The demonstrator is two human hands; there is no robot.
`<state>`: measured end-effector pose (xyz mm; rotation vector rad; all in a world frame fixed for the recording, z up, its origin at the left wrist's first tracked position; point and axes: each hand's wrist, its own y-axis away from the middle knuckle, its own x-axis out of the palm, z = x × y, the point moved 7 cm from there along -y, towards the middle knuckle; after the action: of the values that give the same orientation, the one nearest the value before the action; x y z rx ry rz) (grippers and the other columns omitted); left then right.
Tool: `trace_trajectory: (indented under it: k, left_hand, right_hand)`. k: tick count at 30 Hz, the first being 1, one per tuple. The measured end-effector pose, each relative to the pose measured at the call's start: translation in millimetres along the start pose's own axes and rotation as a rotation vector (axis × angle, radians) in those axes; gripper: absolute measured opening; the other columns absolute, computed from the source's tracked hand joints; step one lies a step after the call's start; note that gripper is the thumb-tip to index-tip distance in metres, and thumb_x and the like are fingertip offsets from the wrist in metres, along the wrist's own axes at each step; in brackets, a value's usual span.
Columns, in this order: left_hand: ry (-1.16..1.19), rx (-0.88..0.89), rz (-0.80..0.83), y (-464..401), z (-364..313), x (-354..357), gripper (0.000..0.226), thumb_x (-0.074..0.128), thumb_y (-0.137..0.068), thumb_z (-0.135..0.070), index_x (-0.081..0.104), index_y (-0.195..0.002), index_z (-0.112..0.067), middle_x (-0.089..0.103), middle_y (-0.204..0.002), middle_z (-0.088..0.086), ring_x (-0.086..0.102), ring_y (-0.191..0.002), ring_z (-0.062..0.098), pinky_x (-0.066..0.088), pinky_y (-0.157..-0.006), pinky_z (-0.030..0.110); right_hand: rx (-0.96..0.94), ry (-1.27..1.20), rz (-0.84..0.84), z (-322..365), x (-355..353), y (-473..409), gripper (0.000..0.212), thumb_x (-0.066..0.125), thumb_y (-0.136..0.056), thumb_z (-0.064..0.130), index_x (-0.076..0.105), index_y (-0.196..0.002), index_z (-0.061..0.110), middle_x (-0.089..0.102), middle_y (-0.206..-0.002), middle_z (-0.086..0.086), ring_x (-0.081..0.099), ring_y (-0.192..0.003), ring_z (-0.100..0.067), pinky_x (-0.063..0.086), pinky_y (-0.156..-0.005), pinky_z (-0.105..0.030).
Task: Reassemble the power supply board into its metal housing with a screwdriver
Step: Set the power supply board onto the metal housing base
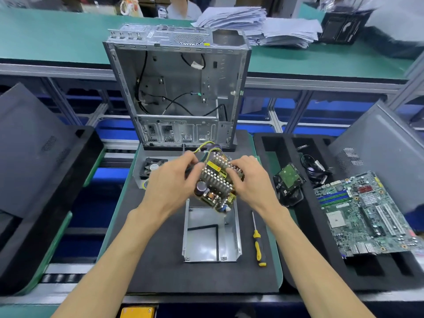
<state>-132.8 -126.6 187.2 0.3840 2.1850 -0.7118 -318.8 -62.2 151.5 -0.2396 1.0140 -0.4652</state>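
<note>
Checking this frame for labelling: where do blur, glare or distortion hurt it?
Head view: the far bench, paper stacks and people are motion-blurred; wide-angle bending curves the edges; ceiling light glares off the metal housing floor; both hands, left and right, and the power supply board stay fairly sharp.

Electronics workshop: benches [68, 37], gutted computer case [176, 88]

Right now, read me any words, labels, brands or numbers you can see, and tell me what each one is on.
None can be read.
Yellow label on the power supply board: print blurred.
Sticker on the hard drive: too small.
Markings on the motherboard: too small.
Yellow tag on the computer case: too small.
Round fan sticker: blurred.
</note>
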Motion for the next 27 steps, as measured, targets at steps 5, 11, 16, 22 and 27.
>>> trace_trajectory:
  k: [5,11,16,22,27]
  left_hand:
    - [0.101,-0.166,-0.065,-12.9,21.4,-17.1,0.021,0.046,-0.100,-0.048,0.044,-0.086,-0.032,0.061,-0.064,-0.007,0.053,-0.058,0.016,0.042,-0.060,0.035]
    - [-0.050,-0.333,0.215,-9.8,54.4,4.2,0.042,0.037,-0.101,-0.021,0.034,-0.141,-0.034,0.065,-0.083,0.006,0.060,-0.075,0.030,0.053,-0.074,0.048]
    - [-0.005,-0.436,0.250,10.1,74.0,19.0,0.045,0.034,-0.101,-0.018,0.040,-0.144,-0.030,0.067,-0.099,0.013,0.061,-0.087,0.037,0.054,-0.082,0.047]
    - [-0.118,-0.522,0.286,31.9,105.9,27.1,0.038,0.033,-0.099,-0.023,0.051,-0.132,-0.025,0.068,-0.101,0.014,0.060,-0.093,0.037,0.052,-0.087,0.045]
    - [-0.098,-0.523,0.300,39.4,113.5,39.3,0.036,0.035,-0.098,-0.025,0.054,-0.129,-0.027,0.069,-0.091,0.008,0.061,-0.091,0.035,0.050,-0.082,0.041]
  right_hand:
    - [-0.137,0.025,0.012,4.4,-6.0,4.1,0.015,0.072,-0.095,0.010,0.071,-0.104,-0.002,0.064,-0.090,-0.011,0.055,-0.088,-0.030,0.045,-0.077,-0.036]
    - [-0.237,-0.006,0.108,11.1,3.1,6.7,0.018,0.070,-0.096,0.010,0.071,-0.109,-0.002,0.064,-0.090,-0.012,0.057,-0.086,-0.033,0.045,-0.080,-0.039]
    - [-0.279,-0.020,0.200,14.6,25.1,15.1,0.017,0.069,-0.096,0.011,0.071,-0.109,0.000,0.065,-0.093,-0.011,0.057,-0.088,-0.032,0.039,-0.080,-0.036]
    - [-0.295,0.020,0.309,13.0,55.7,32.4,0.022,0.062,-0.103,0.021,0.070,-0.117,0.006,0.065,-0.103,-0.008,0.055,-0.098,-0.029,0.031,-0.085,-0.034]
    - [-0.281,0.069,0.353,5.7,64.3,38.7,0.022,0.060,-0.104,0.022,0.070,-0.118,0.009,0.062,-0.104,-0.007,0.054,-0.100,-0.028,0.025,-0.085,-0.030]
